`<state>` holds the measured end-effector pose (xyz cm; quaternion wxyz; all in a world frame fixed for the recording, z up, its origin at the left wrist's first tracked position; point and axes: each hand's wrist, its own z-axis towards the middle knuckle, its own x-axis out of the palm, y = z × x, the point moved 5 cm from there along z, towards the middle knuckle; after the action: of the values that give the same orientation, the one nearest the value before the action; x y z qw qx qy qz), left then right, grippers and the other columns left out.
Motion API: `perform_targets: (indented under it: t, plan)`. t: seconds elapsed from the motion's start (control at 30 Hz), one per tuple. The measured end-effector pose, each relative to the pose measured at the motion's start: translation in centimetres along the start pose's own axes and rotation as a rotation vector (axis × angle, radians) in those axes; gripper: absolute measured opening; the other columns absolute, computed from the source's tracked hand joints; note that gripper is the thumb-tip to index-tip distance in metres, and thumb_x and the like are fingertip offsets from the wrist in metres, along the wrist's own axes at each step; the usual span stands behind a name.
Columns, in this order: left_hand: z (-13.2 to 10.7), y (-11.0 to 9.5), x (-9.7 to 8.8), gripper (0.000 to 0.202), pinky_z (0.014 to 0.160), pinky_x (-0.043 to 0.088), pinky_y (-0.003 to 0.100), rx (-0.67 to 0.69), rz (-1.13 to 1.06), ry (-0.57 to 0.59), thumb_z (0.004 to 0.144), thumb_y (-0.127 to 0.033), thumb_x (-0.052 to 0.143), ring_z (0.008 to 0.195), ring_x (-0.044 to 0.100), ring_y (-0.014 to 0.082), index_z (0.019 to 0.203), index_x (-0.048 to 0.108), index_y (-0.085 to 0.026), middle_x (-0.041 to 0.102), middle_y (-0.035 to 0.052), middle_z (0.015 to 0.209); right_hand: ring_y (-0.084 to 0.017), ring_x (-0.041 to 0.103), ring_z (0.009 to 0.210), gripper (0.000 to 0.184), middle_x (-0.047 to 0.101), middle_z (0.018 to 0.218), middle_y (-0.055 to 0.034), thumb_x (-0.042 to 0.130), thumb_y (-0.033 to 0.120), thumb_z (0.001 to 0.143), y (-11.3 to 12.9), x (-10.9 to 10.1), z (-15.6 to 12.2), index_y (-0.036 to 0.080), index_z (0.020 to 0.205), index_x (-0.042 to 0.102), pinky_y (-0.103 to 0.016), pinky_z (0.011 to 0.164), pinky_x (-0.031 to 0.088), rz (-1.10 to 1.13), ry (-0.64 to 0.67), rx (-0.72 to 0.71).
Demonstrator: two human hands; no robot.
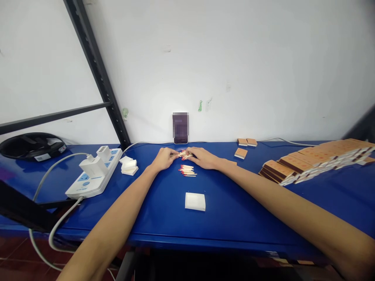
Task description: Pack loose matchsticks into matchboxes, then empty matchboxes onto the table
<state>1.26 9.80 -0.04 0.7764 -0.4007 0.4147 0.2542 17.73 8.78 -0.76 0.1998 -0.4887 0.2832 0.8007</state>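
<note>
Between my two hands lies a small bunch of red-tipped matches (184,155) on the blue table. My left hand (164,157) closes its fingertips on the bunch from the left. From the right, my right hand (202,157) pinches at the same matches with thumb and fingers. Just nearer to me sits a second loose pile of matches (187,170), red heads mostly to the left, touched by neither hand. A white matchbox tray (195,201) rests on the table closer to the front edge.
Several white trays (129,166) lie at left beside a power strip (96,175) with plugs and cables. A phone (180,128) leans on the wall. Matchboxes (316,158) are stacked in rows at right, with several loose matchboxes (240,153) nearer the middle. A black strap-like object (33,146) lies far left.
</note>
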Motion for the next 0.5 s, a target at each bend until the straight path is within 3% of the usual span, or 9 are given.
perform_targets:
  t: [0.5]
  plan:
    - [-0.7,1.1,-1.0,0.025,0.085,0.05,0.029,-0.032,-0.013,-0.006,0.085,-0.027,0.057,0.093,0.068,0.0214,0.101,0.074,-0.02,0.074,0.0041,0.101,-0.021,0.055,0.085,0.015,0.06,0.094,-0.0072,0.038,0.032,0.095,-0.5,-0.5,-0.5,0.02,0.094,0.049,-0.033,0.078,0.041,0.003,0.003,0.027]
